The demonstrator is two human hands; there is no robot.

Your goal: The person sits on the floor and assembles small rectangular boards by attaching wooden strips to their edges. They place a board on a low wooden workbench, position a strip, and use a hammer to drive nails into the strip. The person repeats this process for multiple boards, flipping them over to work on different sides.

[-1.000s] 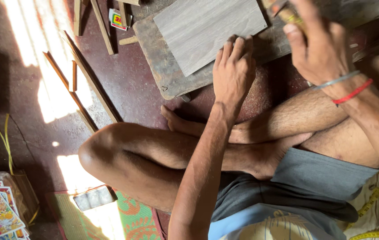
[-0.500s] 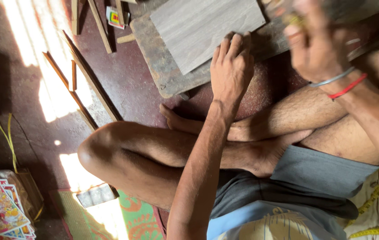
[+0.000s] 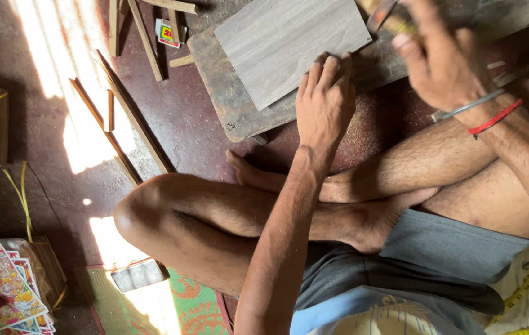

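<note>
Your left hand presses flat, fingers together, on the grey sheet lying on the board ahead, while your right hand grips a blurred tool; you're mid-working it, so hold steady.

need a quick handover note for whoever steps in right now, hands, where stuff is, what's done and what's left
Left hand: pressed flat on the near edge of the grey board, holding it down.
Right hand: raised above the board and blurred, gripping a tool too blurred to identify.
The grey board lies on a larger worn wooden slab on the floor, in front of the crossed legs.
Loose wooden strips lie on the floor off to one side of the slab.
Done: board positioned and steadied. No mark or cut is visible on it.
Left: whatever the tool does to the board.
</note>
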